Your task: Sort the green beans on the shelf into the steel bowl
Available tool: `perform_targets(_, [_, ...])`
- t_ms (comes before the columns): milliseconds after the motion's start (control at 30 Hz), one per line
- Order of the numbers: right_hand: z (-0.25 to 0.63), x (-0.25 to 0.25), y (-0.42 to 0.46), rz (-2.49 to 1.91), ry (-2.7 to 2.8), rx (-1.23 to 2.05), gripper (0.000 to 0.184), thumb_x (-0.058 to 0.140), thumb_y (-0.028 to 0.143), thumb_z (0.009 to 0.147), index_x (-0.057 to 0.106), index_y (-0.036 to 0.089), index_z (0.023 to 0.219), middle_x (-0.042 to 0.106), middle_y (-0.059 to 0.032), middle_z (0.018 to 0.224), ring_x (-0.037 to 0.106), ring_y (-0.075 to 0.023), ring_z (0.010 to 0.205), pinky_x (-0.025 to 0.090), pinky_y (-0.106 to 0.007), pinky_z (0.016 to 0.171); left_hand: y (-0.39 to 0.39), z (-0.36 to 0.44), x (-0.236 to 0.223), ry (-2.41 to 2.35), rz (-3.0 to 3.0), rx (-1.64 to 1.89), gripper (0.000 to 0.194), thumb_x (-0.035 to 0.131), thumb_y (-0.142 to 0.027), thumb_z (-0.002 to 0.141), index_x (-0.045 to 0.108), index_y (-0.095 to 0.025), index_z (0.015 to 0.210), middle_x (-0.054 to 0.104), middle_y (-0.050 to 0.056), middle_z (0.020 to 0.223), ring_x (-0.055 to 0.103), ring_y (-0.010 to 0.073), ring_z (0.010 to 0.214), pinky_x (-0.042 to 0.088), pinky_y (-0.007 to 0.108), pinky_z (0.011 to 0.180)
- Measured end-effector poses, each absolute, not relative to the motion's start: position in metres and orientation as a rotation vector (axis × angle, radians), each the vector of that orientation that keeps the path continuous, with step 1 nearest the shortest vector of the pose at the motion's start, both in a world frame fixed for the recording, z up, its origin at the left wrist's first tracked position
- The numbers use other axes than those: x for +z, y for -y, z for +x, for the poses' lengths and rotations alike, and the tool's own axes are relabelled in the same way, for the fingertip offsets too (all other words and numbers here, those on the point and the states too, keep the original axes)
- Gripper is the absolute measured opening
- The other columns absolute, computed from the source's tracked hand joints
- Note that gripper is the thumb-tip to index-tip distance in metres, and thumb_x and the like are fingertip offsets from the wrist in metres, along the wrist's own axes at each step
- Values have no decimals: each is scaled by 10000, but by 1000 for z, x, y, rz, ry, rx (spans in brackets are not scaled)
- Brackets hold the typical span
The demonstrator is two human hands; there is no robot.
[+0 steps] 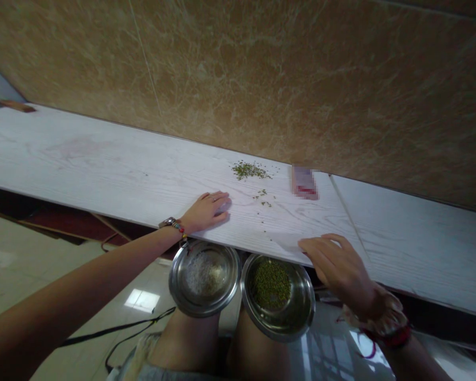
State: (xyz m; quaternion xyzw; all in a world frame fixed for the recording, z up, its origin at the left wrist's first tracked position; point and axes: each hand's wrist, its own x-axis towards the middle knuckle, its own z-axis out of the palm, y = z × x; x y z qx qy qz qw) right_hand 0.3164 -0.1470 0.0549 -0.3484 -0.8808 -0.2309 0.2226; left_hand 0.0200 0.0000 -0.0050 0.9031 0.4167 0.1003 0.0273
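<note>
My left hand [209,211] lies on the white wood-grain board [103,164], its fingers stretched out, left of the small green beans. My right hand [337,264] is over the board's front edge, with its fingers bent and close together; what they hold, if anything, is hidden. A main patch of green beans [249,170] is near the wall, and several stray ones are scattered toward the front edge. Below the edge, a steel bowl [307,296] with many green beans is nearest my right hand. Beside it, a second steel bowl [174,286] contains something pale and whitish.
A blurred-out, banknote-like rectangle [304,182] lies on the board near the brown marbled wall [222,69]. At the far left is a small brown piece [18,106]. Both bowls are above my legs [194,338]. A black cord [119,328] runs below on the left.
</note>
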Motion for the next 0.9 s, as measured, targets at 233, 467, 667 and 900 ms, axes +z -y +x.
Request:
perform_targets(233, [325,58,150,-1055,2304,-674,262,506,48,829,608,161,1043,716,-55,825,641,-164,767,448,-333,772,-1,19,-7,-1274,2792,370,382,421,-372,887,498,-221,1229,470,65,1387,435,231,1260,319,420,1047])
perform_targets(467, [330,54,153,-1062,2350,-708,228,500,30,820,608,140,989,712,-67,811,639,-168,744,460,-337,755,0,19,-6,-1292,2784,334,394,427,-369,886,502,-190,1229,465,85,1390,428,238,1266,313,420,1052])
perform_targets(667, [326,58,167,-1051,2367,-625,320,454,23,818,606,178,1053,708,-36,794,635,-155,714,482,-330,721,0,19,-7,-1284,2790,346,383,410,-383,896,489,-210,1229,458,64,1398,423,228,1270,317,415,1047])
perform_targets(900, [327,66,176,-1051,2387,-643,334,443,9,821,586,181,1070,709,-39,816,635,-158,734,491,-342,723,0,20,-6,-1289,2795,323,399,410,-378,887,500,-188,1226,462,83,1393,424,234,1271,322,408,1047])
